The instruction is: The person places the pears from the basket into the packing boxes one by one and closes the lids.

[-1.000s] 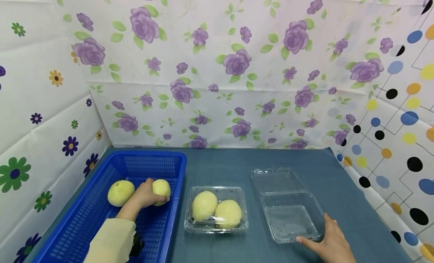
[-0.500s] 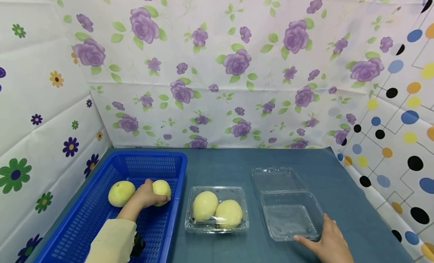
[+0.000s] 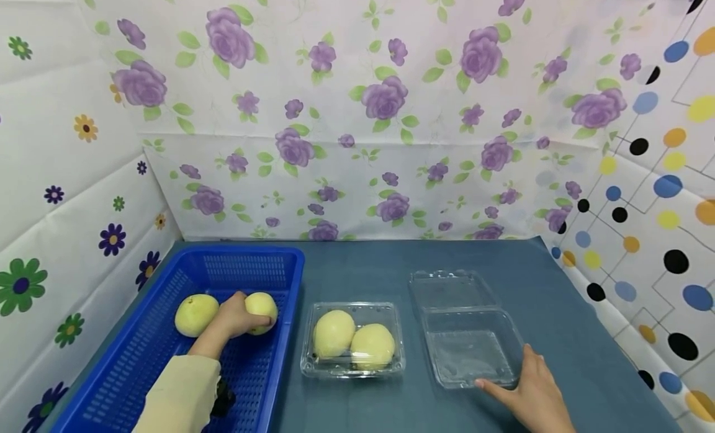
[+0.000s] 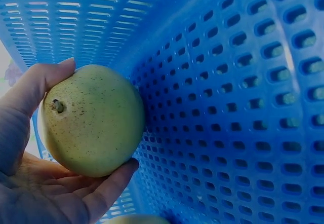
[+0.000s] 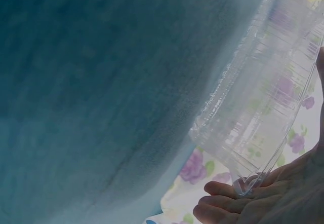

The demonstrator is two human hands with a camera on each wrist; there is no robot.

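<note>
Left hand (image 3: 234,316) and right hand (image 3: 532,389) are being held well apart. By the left, thumb and fingers curled, a pale yellow fruit (image 3: 261,304) is being gripped inside the blue basket (image 3: 246,251), toward its far right, near the right wall. Just left of that hand, a second fruit (image 3: 197,315) is being held by the basket. By the right, thumb and fingers spread, an empty box (image 3: 469,349) is being touched around its near right corner, its lid (image 3: 455,290) being folded back on the far side. Between basket and box, two more fruits (image 3: 334,332) are being enclosed by a closed box (image 3: 353,372).
</note>
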